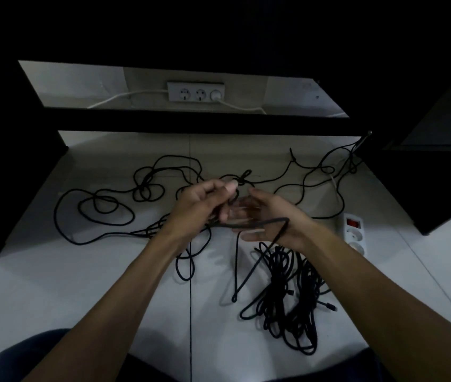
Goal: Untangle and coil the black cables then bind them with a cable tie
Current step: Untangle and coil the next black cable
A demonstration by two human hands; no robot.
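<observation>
Left hand (205, 201) pinches a black cable (251, 223). It crosses the right hand (265, 216), which is spread wide. More cable bundled (290, 293) on floor (81, 285).

Bare floor (81, 285) lies open near left; black cables (287, 299) and a power strip (355, 232) crowd the right.

Both bare forearms are reaching forward, hands meeting in the middle. The left hand (205, 201) is curling its fingers (225, 186), thumb tucked underneath. The right hand (268, 216) is lying palm-up, fingers blurry and loosely spread, pointing toward the left hand's fingertips, almost touching.
</observation>
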